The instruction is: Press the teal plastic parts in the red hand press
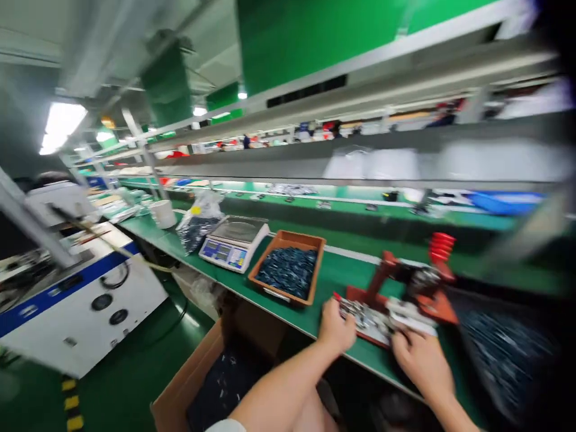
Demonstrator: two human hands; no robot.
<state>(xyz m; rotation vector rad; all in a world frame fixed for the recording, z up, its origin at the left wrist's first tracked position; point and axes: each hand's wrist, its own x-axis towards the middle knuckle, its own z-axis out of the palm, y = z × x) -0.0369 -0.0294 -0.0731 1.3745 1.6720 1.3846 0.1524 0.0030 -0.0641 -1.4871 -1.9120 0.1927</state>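
A red metal bench fixture (373, 288) stands on the green worktop, with a silver clamp mechanism (364, 317) along its front left. My left hand (336, 329) is closed at the clamp's left end, where a small red-tipped lever (337, 296) pokes out above the fingers. Bent fingers of my right hand (423, 359) press together at the front of a pale metal block (411, 316) on the fixture. Whatever they may pinch is hidden and blurred. A red ribbed handle (441, 247) rises at the fixture's back right.
Left of the fixture, an orange-brown tray (317, 264) holds many small dark pieces. Beyond it are a weighing scale (236, 239) and a plastic bag (200, 225). A dark tray (488, 384) of similar pieces lies right. Below the bench edge sits a cardboard box (189, 375).
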